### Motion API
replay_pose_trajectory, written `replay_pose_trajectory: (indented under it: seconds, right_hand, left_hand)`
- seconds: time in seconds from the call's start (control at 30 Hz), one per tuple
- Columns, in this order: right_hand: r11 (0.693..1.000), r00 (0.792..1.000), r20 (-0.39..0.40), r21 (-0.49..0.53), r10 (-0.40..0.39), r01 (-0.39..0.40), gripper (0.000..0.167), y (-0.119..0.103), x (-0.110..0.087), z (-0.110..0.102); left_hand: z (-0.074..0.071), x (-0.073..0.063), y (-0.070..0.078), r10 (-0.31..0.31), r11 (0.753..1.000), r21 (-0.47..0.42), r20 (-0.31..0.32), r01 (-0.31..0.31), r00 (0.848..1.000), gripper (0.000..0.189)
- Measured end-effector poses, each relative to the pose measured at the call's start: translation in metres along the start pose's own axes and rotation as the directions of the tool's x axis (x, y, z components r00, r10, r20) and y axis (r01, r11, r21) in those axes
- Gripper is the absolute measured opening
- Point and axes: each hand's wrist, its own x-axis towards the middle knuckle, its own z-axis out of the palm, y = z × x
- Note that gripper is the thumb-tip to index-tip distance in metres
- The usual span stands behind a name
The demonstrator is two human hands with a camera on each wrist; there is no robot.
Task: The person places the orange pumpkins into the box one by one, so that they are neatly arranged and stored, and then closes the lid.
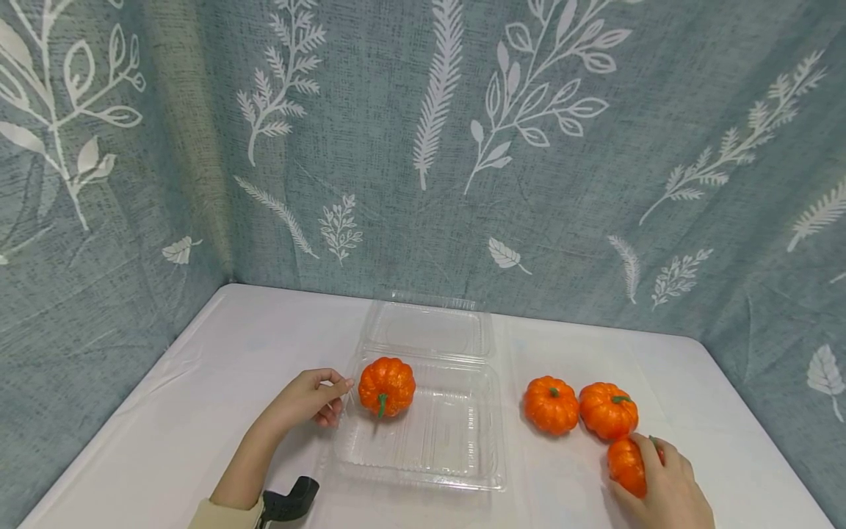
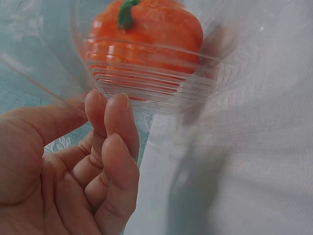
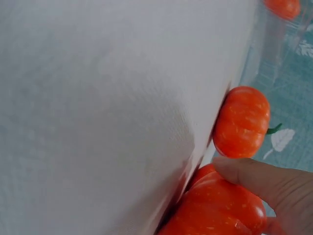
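Observation:
A clear plastic clamshell container [image 1: 423,441] lies opened out on the table, its lid [image 1: 426,330] folded back toward the curtain. One small orange pumpkin [image 1: 387,387] with a green stem sits in the container's left back part. My left hand [image 1: 311,399] pinches the container's left rim between thumb and fingers; the left wrist view shows the fingertips [image 2: 120,107] at the ridged wall. At the right, my right hand [image 1: 664,481] grips another pumpkin [image 1: 626,466], its fingers over the top and thumb at the near side. Part of that pumpkin is hidden by the hand.
Two more pumpkins stand right of the container: one [image 1: 551,405] nearer to it, the other [image 1: 609,411] close to the gripped one. A white cloth covers the table [image 1: 264,323]. A blue-green leaf-patterned curtain [image 1: 396,220] rises along the back and sides.

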Motion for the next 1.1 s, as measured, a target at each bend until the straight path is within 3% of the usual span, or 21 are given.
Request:
replay_pose_trajectory:
  seconds: [0.73,1.1]
  right_hand:
    - [0.999,0.999,0.018,-0.020,0.036,-0.036,0.100,0.0028,0.0027,0.0049]
    - [0.999,0.999,-0.003,-0.012,0.046,-0.046,0.086,0.0042,0.0039,0.0074]
  left_hand:
    - [-0.0011,0.0003,-0.0021,0.029,0.999,-0.015,0.031,-0.029,0.999,0.027]
    - [-0.0007,-0.0001,-0.0013,0.032,0.999,-0.015,0.034,-0.031,0.999,0.029]
